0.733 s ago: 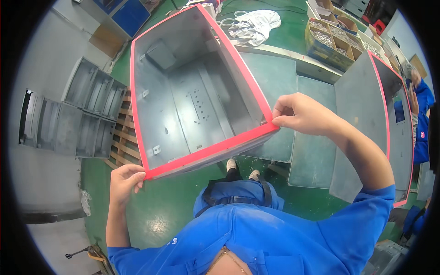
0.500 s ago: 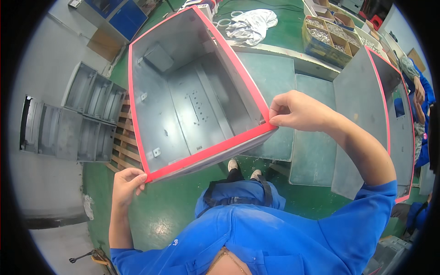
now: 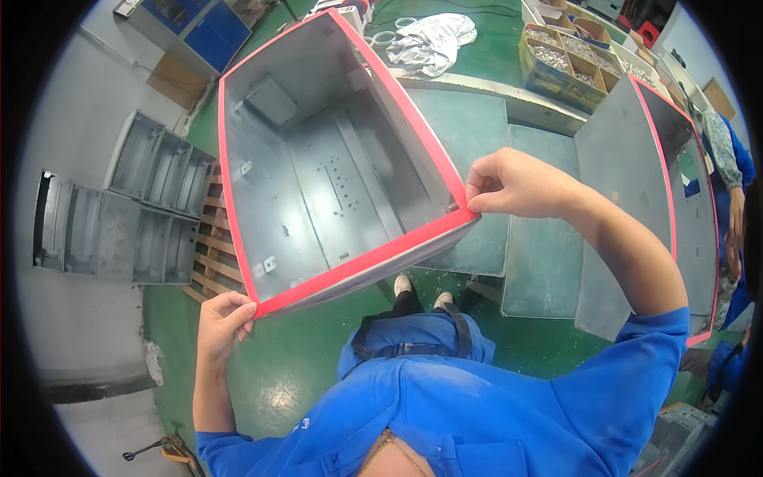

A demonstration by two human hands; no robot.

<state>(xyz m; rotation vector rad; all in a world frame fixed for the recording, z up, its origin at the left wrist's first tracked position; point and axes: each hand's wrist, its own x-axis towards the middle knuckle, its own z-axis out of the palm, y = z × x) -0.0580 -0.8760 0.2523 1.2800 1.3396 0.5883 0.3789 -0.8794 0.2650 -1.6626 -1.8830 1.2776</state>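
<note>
A: Head view. State the position of the grey metal box (image 3: 334,175).

B: The grey metal box is held up in front of the person, open side toward the camera. A red strip (image 3: 369,258) runs along its rim. The box is carried by the hands only (no bench or stand touches it in this view). Its inner back wall shows a pattern of small holes and two small brackets.

A: Left hand (image 3: 222,322)?

B: It sits at the lower left corner of the box. The fingers curl narrowly around the rim, with the thumb on the red strip.

A: Right hand (image 3: 517,184)?

B: It sits at the lower right corner of the box. Thumb and fingers are pinched tight on the red strip at that corner; the remaining fingers are folded in.

A: Surroundings?

B: The floor (image 3: 294,374) below is green. A second grey panel with a red edge (image 3: 628,207) stands upright to the right, well apart from the held box. Grey open enclosures (image 3: 119,211) lie at the left, beside a wooden pallet (image 3: 211,262). A cardboard tray of small parts (image 3: 568,63) sits at the upper right on a green worktop, near a white cloth (image 3: 433,40). Another person's blue sleeve (image 3: 735,159) shows at the right edge.
</note>
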